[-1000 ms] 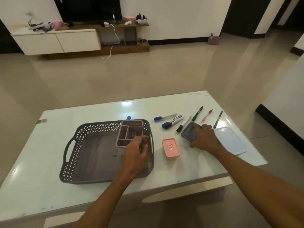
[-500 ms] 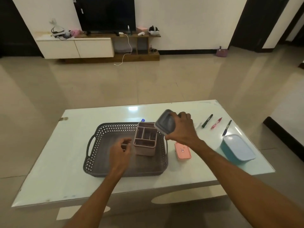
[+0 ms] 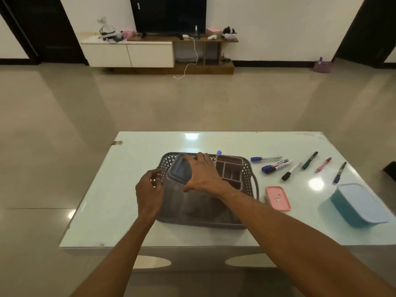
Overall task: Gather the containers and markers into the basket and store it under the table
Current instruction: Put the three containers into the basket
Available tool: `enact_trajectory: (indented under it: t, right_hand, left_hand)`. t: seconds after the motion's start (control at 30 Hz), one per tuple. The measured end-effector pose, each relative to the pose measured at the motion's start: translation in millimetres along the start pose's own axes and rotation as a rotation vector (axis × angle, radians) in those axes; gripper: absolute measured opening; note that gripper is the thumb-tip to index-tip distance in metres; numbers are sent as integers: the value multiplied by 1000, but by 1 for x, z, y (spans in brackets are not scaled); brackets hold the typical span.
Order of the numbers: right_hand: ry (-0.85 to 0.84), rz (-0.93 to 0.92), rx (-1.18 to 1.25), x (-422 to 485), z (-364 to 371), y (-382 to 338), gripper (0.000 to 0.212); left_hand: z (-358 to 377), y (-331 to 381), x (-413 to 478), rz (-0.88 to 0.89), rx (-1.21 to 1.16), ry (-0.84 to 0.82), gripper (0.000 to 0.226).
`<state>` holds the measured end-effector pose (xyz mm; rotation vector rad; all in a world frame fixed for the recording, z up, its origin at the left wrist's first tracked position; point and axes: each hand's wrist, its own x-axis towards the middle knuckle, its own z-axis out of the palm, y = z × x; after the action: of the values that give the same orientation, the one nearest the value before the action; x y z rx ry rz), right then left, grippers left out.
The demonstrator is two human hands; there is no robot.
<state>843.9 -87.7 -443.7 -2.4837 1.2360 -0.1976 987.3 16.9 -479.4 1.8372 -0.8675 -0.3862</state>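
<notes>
Right hand [image 3: 203, 175] grips the grey lidded container [image 3: 179, 171], fingers curled over its right edge, and holds it tilted over the basket [image 3: 248, 183]. Left hand [image 3: 150, 189] is just left of the container, fingers curled at the basket rim; whether it has hold of the rim is unclear.

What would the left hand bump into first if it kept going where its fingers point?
Likely the basket, its perforated end wall right before the left hand; they may already touch. Depth is hard to judge.
</notes>
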Motion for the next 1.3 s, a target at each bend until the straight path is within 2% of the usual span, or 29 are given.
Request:
enact_trajectory:
  t: [0.13,0.3,0.4,0.73,0.83,0.9,1.0,1.17,1.3]
  right_hand:
    - [-75,9,-32,19,23,4,109]
    - [-114,-17,-76,39,40,2,90]
    - [-120,-21,-102,49,48,1,88]
    - [-77,-61,-149,61,60,2,90]
    - [-67,-62,-71,55,56,3,101]
    - [5,-46,24,48,46,5,105]
    - [133,-34,117,32,21,13,93]
    - [199,-39,117,-5,-20,40,64]
    - [224,28,105,-40,-45,69,58]
  left_hand:
    - [-1,-11,17,0,30,-7,24]
    - [-1,-15,35,11,11,-16,20]
    - [-1,-15,40,26,2,-14,21]
    - [0,-14,42,57,1,-20,20]
    - [-3,-14,42,65,4,-17,22]
    - [-6,-11,40,64,5,-19,22]
    - [-5,-1,31,79,21,-19,21]
    - [15,20,9,126,27,-80,21]
    - [40,43,-17,176,47,-149,20]
